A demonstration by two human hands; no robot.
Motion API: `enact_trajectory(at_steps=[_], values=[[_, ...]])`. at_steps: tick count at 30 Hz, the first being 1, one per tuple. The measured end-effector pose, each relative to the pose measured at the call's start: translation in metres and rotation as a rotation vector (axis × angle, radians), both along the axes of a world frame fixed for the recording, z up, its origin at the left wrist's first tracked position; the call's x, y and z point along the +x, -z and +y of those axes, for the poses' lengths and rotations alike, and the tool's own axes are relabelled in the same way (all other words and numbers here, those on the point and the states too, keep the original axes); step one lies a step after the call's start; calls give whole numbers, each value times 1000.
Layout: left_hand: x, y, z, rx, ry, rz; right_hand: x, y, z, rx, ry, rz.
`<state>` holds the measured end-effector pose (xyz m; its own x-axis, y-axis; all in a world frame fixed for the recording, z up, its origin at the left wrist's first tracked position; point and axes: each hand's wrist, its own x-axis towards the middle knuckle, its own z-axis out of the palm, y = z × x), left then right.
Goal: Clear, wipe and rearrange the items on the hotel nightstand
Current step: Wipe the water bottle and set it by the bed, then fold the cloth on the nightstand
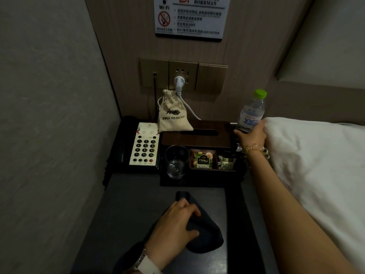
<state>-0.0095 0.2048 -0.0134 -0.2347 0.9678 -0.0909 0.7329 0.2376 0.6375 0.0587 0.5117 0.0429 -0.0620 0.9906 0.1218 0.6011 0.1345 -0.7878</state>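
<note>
On the dark nightstand, my left hand grips a folded dark cloth near the front edge. My right hand holds a clear water bottle with a green cap, upright at the back right beside the bed. A black tray carries a drinking glass, tea packets and a wooden tissue box. A cream drawstring pouch leans on the tissue box. A black telephone sits at the back left.
A white plug and cable hang from the wall socket panel above the pouch. A notice sign is fixed higher on the wall. The white bed cover borders the right side; a grey wall closes the left.
</note>
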Motion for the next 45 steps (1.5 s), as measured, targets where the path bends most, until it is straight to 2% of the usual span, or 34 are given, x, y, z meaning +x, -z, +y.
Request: enact_trajectory(at_steps=[11,15,18,20,24,26,29,31,40,45], values=[[-3,-4,-8,34,-42,7,13,-22,-23,-53,-23,42],[-7,-8,-10,51,-103,54,31,-26,-65,136,44,84],[-8,-11,-13,23,-170,60,44,-19,-110,246,-36,141],[-9,-12,-15,-7,-220,32,51,-9,-144,226,-154,81],[-11,-11,-18,-56,-310,-65,62,12,-208,23,-474,-140],[-10,-9,-18,-61,-329,-144,63,22,-232,-16,-588,-308],[-8,-3,-19,-53,-363,-265,59,35,-255,-2,-645,-669],[-8,1,-20,-64,-394,-323,54,38,-257,23,-628,-778],[-22,7,-18,-48,-474,-547,39,32,-235,-4,-638,-606],[-17,1,-18,-12,-476,-648,34,35,-236,-77,-662,-691]])
